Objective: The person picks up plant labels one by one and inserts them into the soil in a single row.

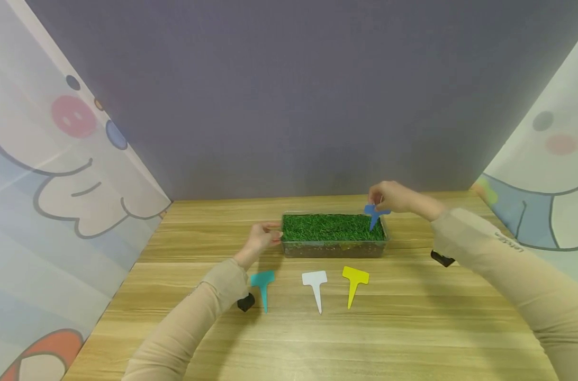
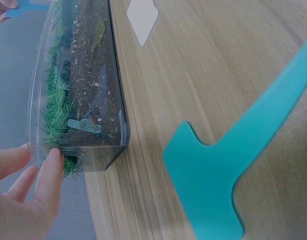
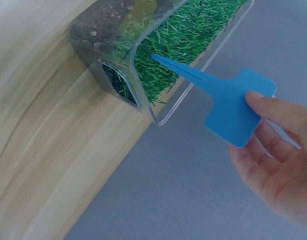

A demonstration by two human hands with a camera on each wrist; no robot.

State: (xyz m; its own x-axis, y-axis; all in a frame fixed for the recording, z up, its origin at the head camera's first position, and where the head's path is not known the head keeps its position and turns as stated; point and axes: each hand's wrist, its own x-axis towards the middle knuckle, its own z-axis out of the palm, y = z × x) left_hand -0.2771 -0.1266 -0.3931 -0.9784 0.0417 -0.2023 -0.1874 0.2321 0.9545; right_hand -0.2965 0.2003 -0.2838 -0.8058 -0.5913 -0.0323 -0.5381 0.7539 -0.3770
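My right hand (image 1: pixel 389 197) pinches a blue T-shaped plant label (image 3: pixel 233 102) by its wide head, thumb on one face and fingers behind. The label's pointed stem slants down, its tip at the green artificial grass (image 3: pixel 193 37) near the right end of a clear plastic planter box (image 1: pixel 334 250). Whether the tip is in the grass or just touching, I cannot tell. At the box's left end, the fairly straight fingers of my left hand (image 2: pixel 31 200) touch the rim. Dark soil (image 2: pixel 91 75) shows through the box wall under the grass.
In front of the box, a teal label (image 1: pixel 263 286), a white label (image 1: pixel 315 286) and a yellow label (image 1: pixel 354 280) lie flat on the wooden table (image 1: pixel 394 328). A grey wall (image 1: pixel 289 106) rises behind the table. Cartoon-printed sheets (image 1: pixel 55 174) stand at both sides.
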